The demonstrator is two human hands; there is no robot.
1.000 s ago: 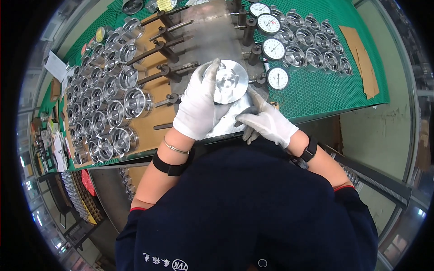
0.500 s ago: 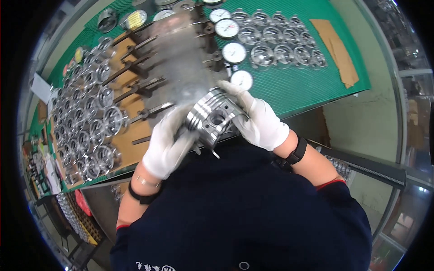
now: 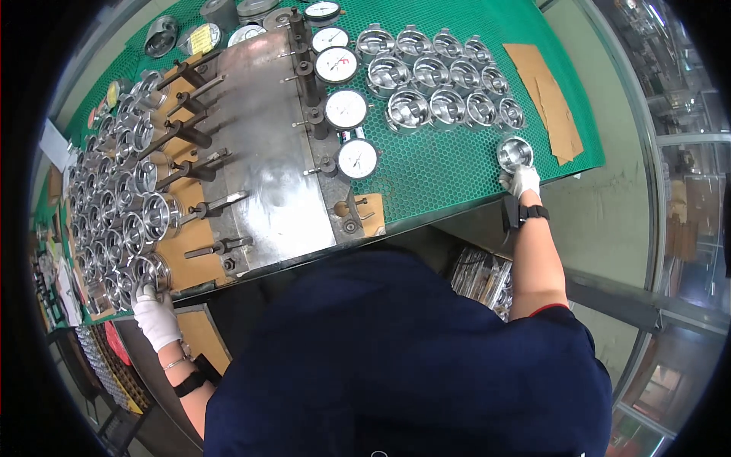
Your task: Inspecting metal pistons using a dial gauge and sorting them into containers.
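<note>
At the right, my gloved right hand (image 3: pixel 523 180) grips a shiny metal piston (image 3: pixel 515 154) by its near side, close to the table's front edge. Far to the left, my gloved left hand (image 3: pixel 158 314) has its fingers closed against another piston (image 3: pixel 151 272), at the near corner of a large group. Part of those fingers is hidden by the piston. Between the hands lies a bare metal plate (image 3: pixel 278 171) flanked by dark measuring posts. Dial gauges (image 3: pixel 346 110) with white faces line its right side.
Several pistons (image 3: pixel 431 74) stand in rows on the green mat (image 3: pixel 426 171), right of the gauges. Flat cardboard (image 3: pixel 544 99) lies by the right edge. The crowded left group (image 3: pixel 114 202) stands beside the posts. Gauges and round metal parts (image 3: pixel 221 14) sit at the back.
Both hands were together over the plate, holding one piston. They have spread apart: the right hand now has a piston at the far right, and the left has reached the left group.
</note>
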